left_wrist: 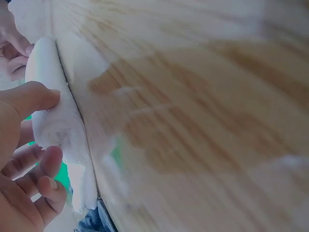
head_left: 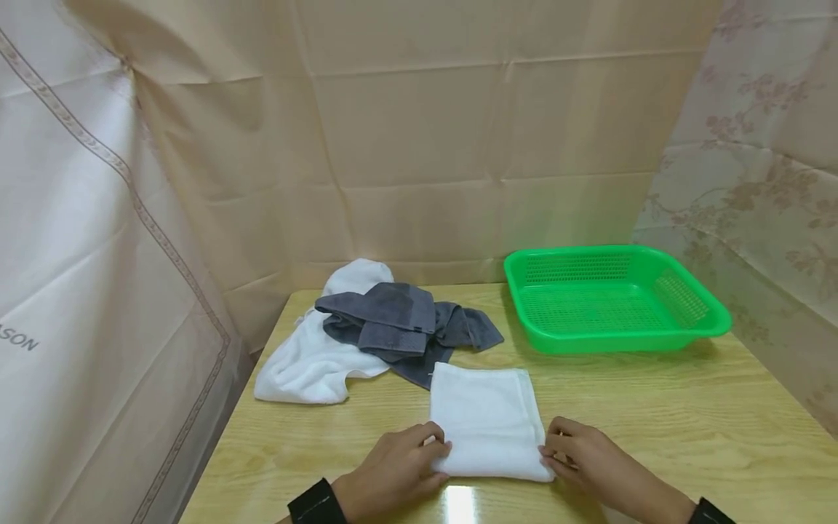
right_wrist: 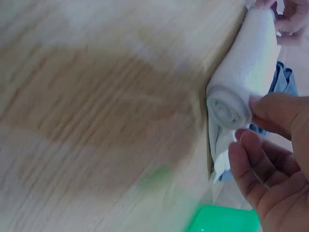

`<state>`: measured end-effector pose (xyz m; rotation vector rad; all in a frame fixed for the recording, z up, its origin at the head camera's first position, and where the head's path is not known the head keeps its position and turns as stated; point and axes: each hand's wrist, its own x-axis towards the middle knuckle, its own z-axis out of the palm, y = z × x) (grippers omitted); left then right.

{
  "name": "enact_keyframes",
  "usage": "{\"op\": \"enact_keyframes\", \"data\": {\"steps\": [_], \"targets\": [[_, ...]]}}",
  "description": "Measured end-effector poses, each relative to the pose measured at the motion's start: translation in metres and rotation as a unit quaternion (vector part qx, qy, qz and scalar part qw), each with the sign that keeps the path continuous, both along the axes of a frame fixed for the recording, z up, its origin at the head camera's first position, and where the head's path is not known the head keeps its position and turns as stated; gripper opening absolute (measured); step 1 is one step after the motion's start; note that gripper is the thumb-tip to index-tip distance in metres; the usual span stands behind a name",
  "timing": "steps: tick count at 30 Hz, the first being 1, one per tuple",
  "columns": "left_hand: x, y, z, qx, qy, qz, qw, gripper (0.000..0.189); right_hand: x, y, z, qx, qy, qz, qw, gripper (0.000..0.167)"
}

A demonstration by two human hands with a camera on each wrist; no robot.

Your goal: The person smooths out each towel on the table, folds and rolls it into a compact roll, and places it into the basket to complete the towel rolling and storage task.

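A white towel (head_left: 487, 407) lies on the table with its near edge rolled up and the rest flat behind. The roll's spiral end shows on the white towel (right_wrist: 229, 108) in the right wrist view. At the left end of the roll, my left hand (head_left: 401, 464) holds it, thumb on top and fingers curled at the end, as the left hand (left_wrist: 29, 159) shows in the left wrist view. My right hand (head_left: 592, 460) pinches the opposite end, its thumb on the roll and fingers bent close by.
Behind the towel to the left, dark grey cloths (head_left: 393, 320) lie crumpled over another white cloth (head_left: 308, 371). A green plastic basket (head_left: 618, 340) stands at the back right of the wooden table (head_left: 655, 397). Beige fabric (head_left: 419, 131) hangs behind.
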<state>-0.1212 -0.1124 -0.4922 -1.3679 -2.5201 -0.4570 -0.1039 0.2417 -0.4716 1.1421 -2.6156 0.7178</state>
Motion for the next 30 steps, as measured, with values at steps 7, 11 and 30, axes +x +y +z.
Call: {"op": "enact_keyframes", "data": {"steps": [7, 11, 30], "targets": [[0.000, -0.001, -0.002, 0.019, -0.018, 0.000, 0.9996, 0.029, 0.004, -0.004, 0.001, 0.027, 0.085, 0.029, 0.9956, 0.027], [0.000, -0.002, -0.004, 0.023, -0.011, 0.011, 0.9996, 0.032, 0.003, -0.005, 0.002, 0.082, 0.139, 0.035, 0.9862, 0.034], [-0.003, -0.002, -0.002, 0.070, -0.215, 0.028, 0.9737, 0.018, -0.005, 0.002, 0.004, -0.036, -0.266, -0.028, 0.9628, 0.018]]}}
